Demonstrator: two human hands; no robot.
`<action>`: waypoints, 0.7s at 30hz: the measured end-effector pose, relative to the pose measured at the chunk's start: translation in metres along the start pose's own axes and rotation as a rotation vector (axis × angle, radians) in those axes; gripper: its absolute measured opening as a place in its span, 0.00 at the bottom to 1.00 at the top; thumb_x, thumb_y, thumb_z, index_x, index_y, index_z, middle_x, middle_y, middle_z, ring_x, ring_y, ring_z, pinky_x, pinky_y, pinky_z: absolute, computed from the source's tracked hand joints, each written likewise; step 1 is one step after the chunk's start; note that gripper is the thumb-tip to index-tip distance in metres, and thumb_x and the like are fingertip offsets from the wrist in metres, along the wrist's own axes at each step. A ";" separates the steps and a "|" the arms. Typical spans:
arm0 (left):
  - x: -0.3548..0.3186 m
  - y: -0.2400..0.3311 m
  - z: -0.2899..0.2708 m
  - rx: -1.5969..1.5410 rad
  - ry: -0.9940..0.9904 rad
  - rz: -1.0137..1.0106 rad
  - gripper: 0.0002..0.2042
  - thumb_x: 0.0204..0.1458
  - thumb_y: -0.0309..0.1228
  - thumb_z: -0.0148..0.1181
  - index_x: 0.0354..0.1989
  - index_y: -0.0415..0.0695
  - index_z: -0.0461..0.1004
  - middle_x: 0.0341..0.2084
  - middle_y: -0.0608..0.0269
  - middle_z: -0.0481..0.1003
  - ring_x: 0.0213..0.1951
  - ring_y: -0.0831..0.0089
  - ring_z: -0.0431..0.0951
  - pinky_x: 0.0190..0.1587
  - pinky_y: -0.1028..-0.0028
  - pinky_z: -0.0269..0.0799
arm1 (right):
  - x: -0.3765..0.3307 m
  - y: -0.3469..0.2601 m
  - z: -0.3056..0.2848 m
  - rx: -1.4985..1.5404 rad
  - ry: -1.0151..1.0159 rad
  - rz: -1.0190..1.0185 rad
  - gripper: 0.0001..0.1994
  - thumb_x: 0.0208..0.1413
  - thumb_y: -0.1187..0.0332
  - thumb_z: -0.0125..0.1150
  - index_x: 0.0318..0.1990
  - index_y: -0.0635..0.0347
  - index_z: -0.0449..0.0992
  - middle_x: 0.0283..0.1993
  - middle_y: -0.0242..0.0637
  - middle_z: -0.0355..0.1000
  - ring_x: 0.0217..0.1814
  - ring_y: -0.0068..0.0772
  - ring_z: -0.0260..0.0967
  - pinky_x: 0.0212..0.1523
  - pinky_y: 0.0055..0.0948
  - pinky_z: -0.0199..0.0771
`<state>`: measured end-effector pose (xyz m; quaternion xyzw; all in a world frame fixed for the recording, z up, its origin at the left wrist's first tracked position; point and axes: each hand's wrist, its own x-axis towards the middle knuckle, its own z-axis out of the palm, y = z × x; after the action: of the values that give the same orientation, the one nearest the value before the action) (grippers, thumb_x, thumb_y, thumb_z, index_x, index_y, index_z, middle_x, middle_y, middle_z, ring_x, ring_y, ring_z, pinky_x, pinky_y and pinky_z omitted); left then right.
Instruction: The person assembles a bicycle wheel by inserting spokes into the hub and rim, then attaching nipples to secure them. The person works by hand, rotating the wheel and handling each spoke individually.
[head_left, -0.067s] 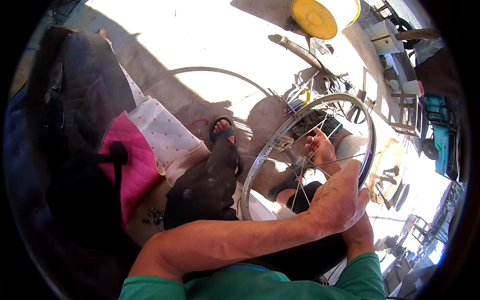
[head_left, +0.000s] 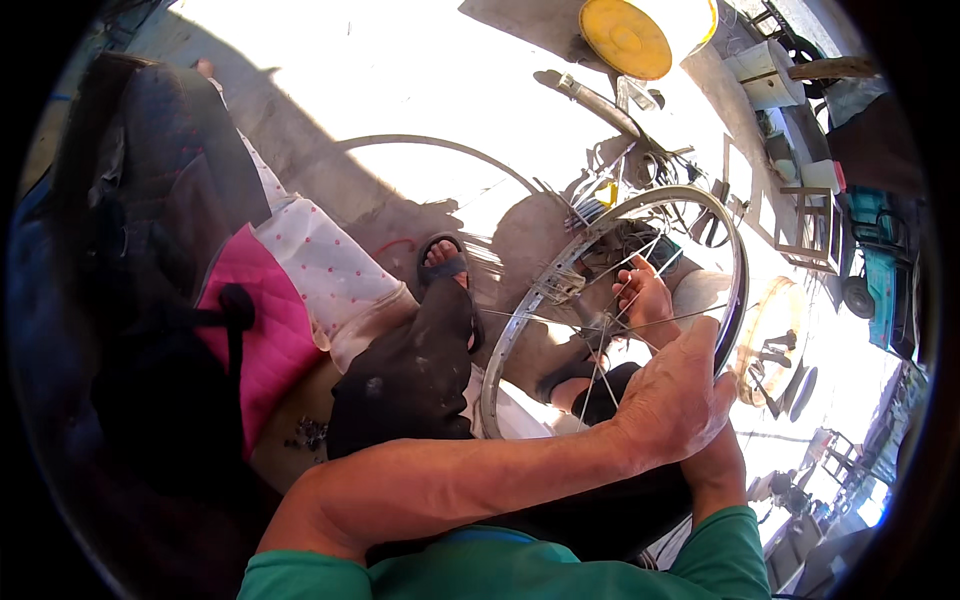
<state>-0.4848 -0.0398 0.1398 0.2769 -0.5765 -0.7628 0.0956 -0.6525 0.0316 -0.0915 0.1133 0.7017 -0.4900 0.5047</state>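
A bare metal bicycle wheel rim [head_left: 512,345] stands tilted before me, with only several thin spokes running to its hub [head_left: 606,322]. My left arm crosses my body, and my left hand [head_left: 672,392] is closed round the rim's near right side. Within the wheel's circle, close to the hub and among the spokes, is my right hand [head_left: 643,298]. Its fingers are curled with the index finger raised; whatever they pinch is too small to make out. A clear reflector-like piece [head_left: 562,287] shows at the rim's left side.
A bundle of loose spokes [head_left: 590,212] and tangled parts lie beyond the wheel. Far off stands a tub with a yellow lid [head_left: 628,40]. Pink cloth [head_left: 262,330] and dotted white cloth [head_left: 325,255] lie left, near small metal bits [head_left: 308,434]. Another rim [head_left: 768,325] is at right.
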 end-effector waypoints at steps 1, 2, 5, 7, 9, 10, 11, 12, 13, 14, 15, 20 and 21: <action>0.000 0.002 -0.001 0.016 -0.004 -0.012 0.16 0.57 0.30 0.58 0.46 0.35 0.61 0.34 0.37 0.73 0.39 0.39 0.76 0.42 0.52 0.70 | 0.006 -0.002 -0.005 0.036 0.077 -0.060 0.26 0.58 0.70 0.50 0.66 0.49 0.63 0.38 0.27 0.74 0.32 0.24 0.73 0.28 0.25 0.69; 0.000 0.002 -0.003 0.009 -0.010 -0.012 0.18 0.56 0.30 0.59 0.48 0.34 0.61 0.35 0.35 0.73 0.40 0.39 0.76 0.43 0.52 0.70 | 0.005 -0.011 -0.005 0.076 0.123 -0.098 0.25 0.59 0.70 0.50 0.65 0.50 0.65 0.38 0.27 0.75 0.32 0.24 0.74 0.28 0.26 0.69; 0.001 0.003 -0.005 -0.008 0.005 0.009 0.19 0.56 0.29 0.58 0.50 0.32 0.60 0.37 0.34 0.74 0.41 0.38 0.76 0.45 0.53 0.71 | 0.000 -0.032 -0.015 0.137 0.239 -0.205 0.21 0.62 0.70 0.49 0.63 0.51 0.68 0.41 0.28 0.74 0.33 0.23 0.75 0.29 0.25 0.71; 0.003 0.004 -0.002 -0.057 0.030 0.035 0.20 0.56 0.29 0.56 0.53 0.31 0.61 0.38 0.34 0.74 0.41 0.40 0.77 0.46 0.54 0.71 | -0.004 -0.038 -0.029 0.094 0.304 -0.308 0.20 0.63 0.68 0.49 0.63 0.51 0.69 0.42 0.29 0.74 0.35 0.23 0.74 0.31 0.24 0.72; 0.004 0.010 -0.010 -0.093 0.040 0.030 0.20 0.56 0.30 0.56 0.53 0.31 0.62 0.38 0.35 0.74 0.40 0.42 0.77 0.46 0.55 0.71 | -0.031 -0.040 -0.035 0.187 0.179 -0.375 0.22 0.62 0.65 0.56 0.64 0.53 0.67 0.46 0.33 0.73 0.43 0.26 0.74 0.37 0.27 0.76; 0.006 0.006 -0.010 -0.036 0.061 0.003 0.19 0.56 0.32 0.55 0.52 0.31 0.65 0.37 0.40 0.75 0.38 0.51 0.79 0.44 0.58 0.72 | -0.045 -0.040 -0.032 0.261 0.086 -0.396 0.23 0.62 0.64 0.58 0.64 0.55 0.67 0.47 0.34 0.73 0.44 0.27 0.73 0.39 0.28 0.77; 0.007 0.008 -0.009 -0.051 0.054 -0.016 0.19 0.56 0.33 0.55 0.51 0.31 0.66 0.37 0.42 0.75 0.38 0.55 0.78 0.44 0.60 0.72 | -0.060 -0.039 -0.030 0.338 0.004 -0.425 0.24 0.61 0.62 0.60 0.63 0.56 0.67 0.48 0.36 0.73 0.45 0.28 0.73 0.41 0.29 0.79; 0.009 0.011 -0.011 -0.062 0.048 -0.036 0.19 0.56 0.33 0.55 0.50 0.32 0.66 0.36 0.44 0.75 0.37 0.58 0.78 0.43 0.61 0.73 | -0.069 -0.033 -0.027 0.328 -0.018 -0.514 0.24 0.61 0.61 0.61 0.62 0.59 0.68 0.48 0.36 0.74 0.44 0.29 0.74 0.44 0.30 0.79; 0.010 0.014 -0.015 -0.075 0.048 -0.062 0.19 0.56 0.34 0.55 0.50 0.32 0.67 0.36 0.46 0.76 0.36 0.61 0.78 0.42 0.63 0.73 | -0.095 -0.041 -0.012 0.406 -0.077 -0.452 0.22 0.63 0.59 0.59 0.60 0.59 0.70 0.45 0.34 0.75 0.42 0.27 0.74 0.44 0.27 0.78; 0.011 0.020 -0.019 -0.082 0.020 -0.096 0.19 0.55 0.35 0.55 0.51 0.33 0.68 0.35 0.51 0.75 0.36 0.67 0.76 0.41 0.66 0.73 | -0.111 -0.042 -0.009 0.237 -0.120 -0.537 0.21 0.64 0.58 0.58 0.59 0.60 0.70 0.44 0.33 0.75 0.41 0.26 0.74 0.43 0.27 0.77; 0.013 0.021 -0.020 -0.074 0.032 -0.112 0.20 0.55 0.35 0.56 0.52 0.33 0.68 0.34 0.54 0.75 0.36 0.70 0.76 0.40 0.67 0.72 | -0.125 -0.043 -0.002 0.068 -0.170 -0.614 0.21 0.64 0.57 0.57 0.58 0.60 0.71 0.42 0.32 0.75 0.40 0.25 0.74 0.42 0.26 0.76; 0.022 0.015 -0.021 -0.152 0.023 -0.155 0.18 0.60 0.38 0.55 0.49 0.35 0.70 0.33 0.60 0.74 0.31 0.77 0.74 0.35 0.74 0.73 | -0.147 -0.059 0.002 -0.844 0.085 -0.946 0.17 0.61 0.58 0.54 0.44 0.64 0.75 0.44 0.48 0.75 0.48 0.47 0.74 0.49 0.40 0.73; 0.023 0.014 -0.021 -0.204 0.016 -0.164 0.18 0.62 0.39 0.54 0.49 0.35 0.70 0.34 0.60 0.74 0.31 0.78 0.74 0.34 0.75 0.73 | -0.143 -0.059 0.003 -0.838 0.082 -0.915 0.16 0.61 0.58 0.56 0.44 0.64 0.76 0.44 0.48 0.76 0.49 0.47 0.75 0.49 0.39 0.73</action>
<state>-0.4949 -0.0727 0.1414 0.3181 -0.4707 -0.8204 0.0650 -0.6228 0.0482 0.0592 -0.3877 0.8307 -0.3350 0.2176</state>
